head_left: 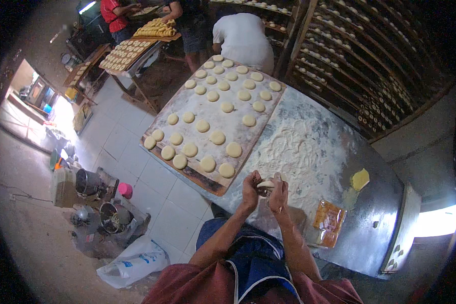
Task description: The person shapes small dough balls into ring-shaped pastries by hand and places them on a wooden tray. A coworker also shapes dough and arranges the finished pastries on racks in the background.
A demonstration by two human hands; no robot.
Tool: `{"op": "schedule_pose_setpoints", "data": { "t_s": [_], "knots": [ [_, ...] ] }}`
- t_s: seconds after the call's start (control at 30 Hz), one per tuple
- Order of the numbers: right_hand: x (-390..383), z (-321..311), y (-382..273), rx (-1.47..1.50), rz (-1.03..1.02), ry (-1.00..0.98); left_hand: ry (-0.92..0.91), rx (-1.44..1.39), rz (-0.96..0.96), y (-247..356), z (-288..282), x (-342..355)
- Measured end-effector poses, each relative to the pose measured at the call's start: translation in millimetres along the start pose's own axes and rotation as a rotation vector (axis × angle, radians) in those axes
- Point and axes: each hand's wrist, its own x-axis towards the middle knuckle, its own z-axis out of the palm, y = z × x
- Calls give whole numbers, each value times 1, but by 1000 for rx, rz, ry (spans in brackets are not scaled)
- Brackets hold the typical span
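Above the near edge of the floured table point(298, 147), my left hand point(250, 191) and my right hand point(278, 194) are close together. Between them is a pale piece of dough point(266, 184), gripped by the curled fingers of both; its underside is hidden. To the left of my hands, a wooden board point(219, 188) lies on the table, bearing several flat dough rounds point(207, 163) in loose rows. A flat, see-through packet with orange-brown contents point(329, 223) rests to the right of my right hand.
A yellow flat piece point(360, 179) lies farther right on the table. Beyond the board a person in white point(244, 38) bends down. Dough-laden shelves point(339, 38) stand at the back right. Others work at a tray of dough rings point(129, 53). A plastic bag point(134, 263) lies on the floor.
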Motion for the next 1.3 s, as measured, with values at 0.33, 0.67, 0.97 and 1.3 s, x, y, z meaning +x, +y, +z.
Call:
{"op": "schedule_pose_setpoints", "data": {
  "t_s": [0.33, 0.67, 0.97, 1.3],
  "knots": [
    [3, 84, 46, -105, -90, -344, 193, 318, 214, 55, -90, -23],
    [1, 114, -25, -714, -286, -248, 437, 1042, 307, 55, -172, 9],
    [53, 106, -15, -955, -779, -373, 265, 1009, 456, 69, -174, -1],
    [27, -3, -11, -520, -295, -220, 34, 1434, 262, 64, -195, 64]
  ]
}}
